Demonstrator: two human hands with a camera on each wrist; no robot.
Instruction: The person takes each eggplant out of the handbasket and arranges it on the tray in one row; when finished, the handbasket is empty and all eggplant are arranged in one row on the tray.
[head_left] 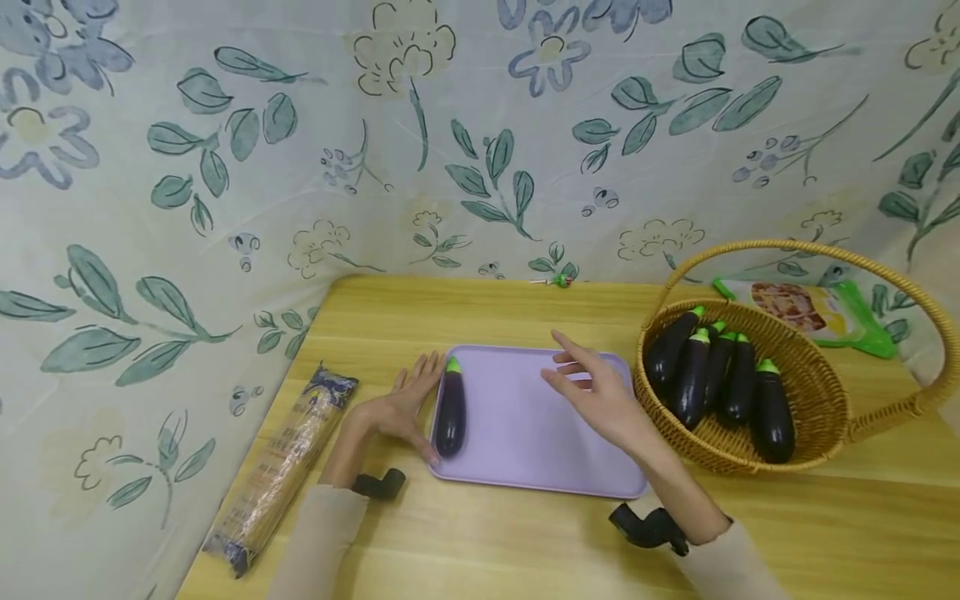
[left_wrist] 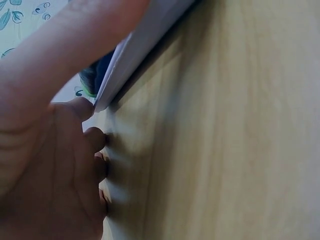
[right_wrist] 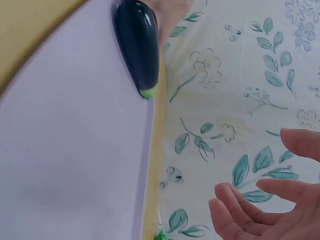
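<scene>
A lilac tray (head_left: pixel 525 425) lies on the wooden table with one dark eggplant (head_left: pixel 451 417) along its left side, green stem end pointing away from me. My left hand (head_left: pixel 397 410) is at the tray's left edge, fingers spread and thumb by the near corner. In the left wrist view, its thumb (left_wrist: pixel 65 55) reaches across toward the tray's side. Over the right half of the tray hovers my right hand (head_left: pixel 596 396), fingers loosely bent and nothing in them. To its right, several eggplants (head_left: pixel 738 387) with green stem ends lie in a wicker basket (head_left: pixel 821 392).
Left of the tray is a long clear packet of dry noodles (head_left: pixel 281 475). Behind the basket lies a green-and-white food bag (head_left: pixel 795 308). The basket's tall handle (head_left: pixel 795 244) arches over it. A small green wrapped item (head_left: pixel 561 281) sits at the back edge, before a floral cloth (head_left: pixel 465 100).
</scene>
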